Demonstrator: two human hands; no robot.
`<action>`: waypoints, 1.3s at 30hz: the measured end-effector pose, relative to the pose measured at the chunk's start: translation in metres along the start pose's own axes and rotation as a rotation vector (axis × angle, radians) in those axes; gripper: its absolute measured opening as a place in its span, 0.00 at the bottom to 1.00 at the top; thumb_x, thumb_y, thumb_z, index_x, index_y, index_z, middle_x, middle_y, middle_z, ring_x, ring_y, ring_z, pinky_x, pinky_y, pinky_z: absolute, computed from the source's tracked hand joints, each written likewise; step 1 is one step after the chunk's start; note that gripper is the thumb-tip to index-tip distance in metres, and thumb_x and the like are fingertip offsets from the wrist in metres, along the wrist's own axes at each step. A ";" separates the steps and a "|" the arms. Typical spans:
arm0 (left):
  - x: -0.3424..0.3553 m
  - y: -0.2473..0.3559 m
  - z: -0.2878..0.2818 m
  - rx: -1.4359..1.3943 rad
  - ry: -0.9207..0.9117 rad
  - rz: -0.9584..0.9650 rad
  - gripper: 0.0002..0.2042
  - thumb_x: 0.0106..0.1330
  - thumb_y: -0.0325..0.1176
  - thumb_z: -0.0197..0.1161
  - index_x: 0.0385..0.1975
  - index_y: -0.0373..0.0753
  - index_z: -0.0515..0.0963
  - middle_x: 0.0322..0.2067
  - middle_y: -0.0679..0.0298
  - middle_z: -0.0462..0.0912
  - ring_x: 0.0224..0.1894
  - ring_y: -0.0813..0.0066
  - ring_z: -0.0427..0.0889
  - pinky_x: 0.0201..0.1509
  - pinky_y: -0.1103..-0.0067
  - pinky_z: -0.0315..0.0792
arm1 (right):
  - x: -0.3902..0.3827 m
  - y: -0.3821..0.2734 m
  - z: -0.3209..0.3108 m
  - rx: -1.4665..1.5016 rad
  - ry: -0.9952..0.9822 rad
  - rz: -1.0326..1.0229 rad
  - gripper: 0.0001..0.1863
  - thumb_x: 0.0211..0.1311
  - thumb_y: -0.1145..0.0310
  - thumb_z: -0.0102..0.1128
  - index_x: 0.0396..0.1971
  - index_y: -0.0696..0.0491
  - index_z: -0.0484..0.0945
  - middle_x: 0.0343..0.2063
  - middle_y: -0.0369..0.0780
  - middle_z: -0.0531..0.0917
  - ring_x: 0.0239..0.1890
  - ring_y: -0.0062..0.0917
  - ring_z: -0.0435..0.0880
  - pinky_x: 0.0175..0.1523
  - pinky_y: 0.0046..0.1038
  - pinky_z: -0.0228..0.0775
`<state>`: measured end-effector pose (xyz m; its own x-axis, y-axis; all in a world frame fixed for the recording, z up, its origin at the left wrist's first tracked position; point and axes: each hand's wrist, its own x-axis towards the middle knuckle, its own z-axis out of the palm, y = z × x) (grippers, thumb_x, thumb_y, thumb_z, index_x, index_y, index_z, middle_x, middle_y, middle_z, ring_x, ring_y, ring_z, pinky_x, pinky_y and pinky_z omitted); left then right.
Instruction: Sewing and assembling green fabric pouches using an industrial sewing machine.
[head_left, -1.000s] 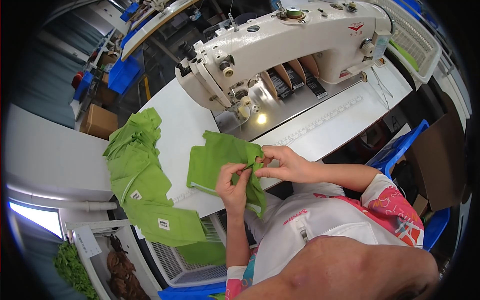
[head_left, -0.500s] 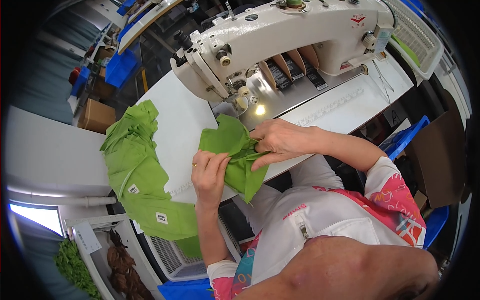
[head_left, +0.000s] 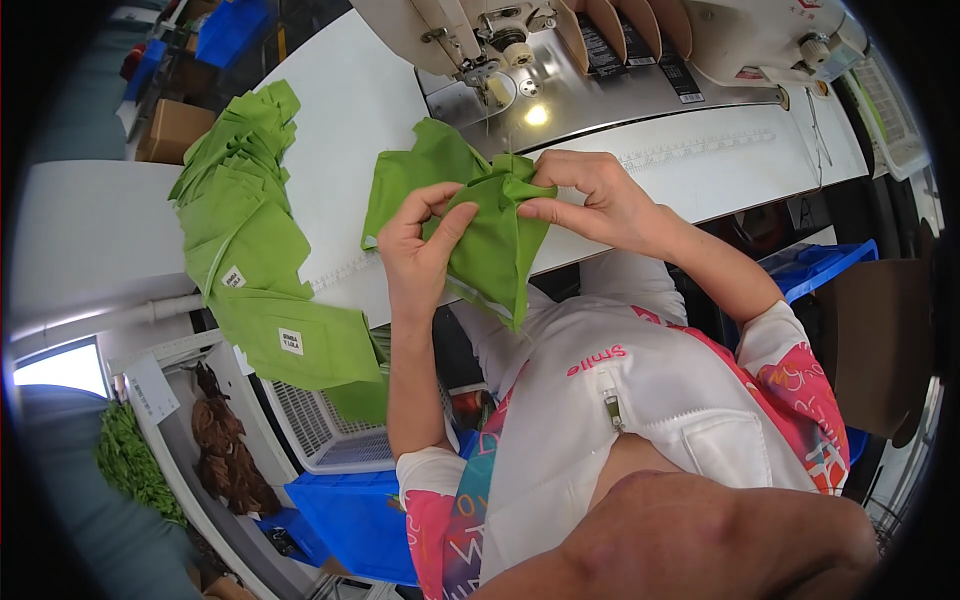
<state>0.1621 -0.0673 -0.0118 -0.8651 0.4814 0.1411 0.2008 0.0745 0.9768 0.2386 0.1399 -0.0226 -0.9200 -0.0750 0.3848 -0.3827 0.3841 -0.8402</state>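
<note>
Between my hands is a piece of green fabric (head_left: 490, 225), gathered and folded, its lower corner hanging over the table's front edge. My left hand (head_left: 420, 235) pinches its left side between thumb and fingers. With bent fingers and thumb, my right hand (head_left: 590, 195) grips the bunched upper right part. Another part of the cloth lies on the white table just behind my left hand. The sewing machine's needle area (head_left: 490, 80) is beyond the fabric, apart from it. To the left lies a stack of green fabric pieces (head_left: 250, 250), with small white labels on two of them.
A clear ruler (head_left: 690, 150) lies along the table's front right. Brown and black cards (head_left: 625, 45) stand under the machine arm. Thread snips or tweezers (head_left: 818, 130) lie far right. Below left are a white basket (head_left: 330, 440) and a blue bin (head_left: 350, 515).
The view has tilted downward, so the machine sits higher in the picture. My hands have shifted their grips; the left thumb now lies over the cloth, which is turned and more spread out.
</note>
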 end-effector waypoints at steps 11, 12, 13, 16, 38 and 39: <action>-0.004 0.009 0.002 -0.035 0.051 -0.035 0.04 0.56 0.22 0.67 0.30 0.30 0.80 0.24 0.72 0.78 0.28 0.87 0.71 0.33 0.89 0.64 | -0.005 -0.003 0.008 0.107 0.102 -0.022 0.06 0.54 0.73 0.64 0.29 0.57 0.76 0.26 0.40 0.77 0.30 0.28 0.76 0.36 0.28 0.68; -0.006 0.009 0.000 0.014 0.068 -0.050 0.04 0.56 0.22 0.67 0.29 0.30 0.81 0.24 0.72 0.77 0.27 0.87 0.70 0.31 0.89 0.62 | -0.005 -0.004 0.009 0.038 0.131 -0.067 0.05 0.54 0.73 0.64 0.28 0.57 0.76 0.26 0.38 0.77 0.30 0.27 0.77 0.36 0.27 0.69; -0.007 0.009 0.001 0.015 0.068 -0.051 0.04 0.56 0.22 0.67 0.29 0.30 0.81 0.24 0.72 0.77 0.27 0.87 0.70 0.31 0.89 0.62 | -0.006 -0.005 0.008 0.039 0.131 -0.067 0.05 0.54 0.73 0.64 0.28 0.57 0.76 0.26 0.38 0.77 0.30 0.27 0.77 0.36 0.27 0.69; -0.010 0.006 0.001 0.040 0.106 -0.046 0.03 0.56 0.21 0.67 0.29 0.30 0.81 0.22 0.73 0.75 0.26 0.88 0.68 0.29 0.89 0.60 | -0.006 -0.014 0.005 -0.083 0.069 0.034 0.04 0.55 0.76 0.63 0.28 0.59 0.76 0.27 0.37 0.78 0.32 0.21 0.78 0.42 0.22 0.68; -0.014 -0.003 -0.014 0.056 0.060 0.058 0.04 0.53 0.19 0.68 0.27 0.30 0.81 0.23 0.69 0.77 0.26 0.86 0.70 0.31 0.88 0.63 | -0.001 -0.019 -0.009 0.071 -0.097 0.243 0.07 0.59 0.72 0.60 0.32 0.60 0.81 0.25 0.40 0.84 0.28 0.21 0.81 0.35 0.22 0.72; -0.014 -0.002 -0.017 0.082 0.057 0.048 0.04 0.54 0.19 0.68 0.28 0.30 0.81 0.23 0.69 0.77 0.26 0.86 0.70 0.31 0.88 0.62 | 0.000 -0.020 -0.007 0.016 -0.090 0.217 0.06 0.58 0.72 0.60 0.30 0.59 0.81 0.25 0.43 0.84 0.28 0.27 0.83 0.35 0.25 0.73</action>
<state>0.1662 -0.0886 -0.0131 -0.8779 0.4358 0.1984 0.2774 0.1252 0.9526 0.2469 0.1385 -0.0026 -0.9845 -0.0738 0.1594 -0.1756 0.3854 -0.9059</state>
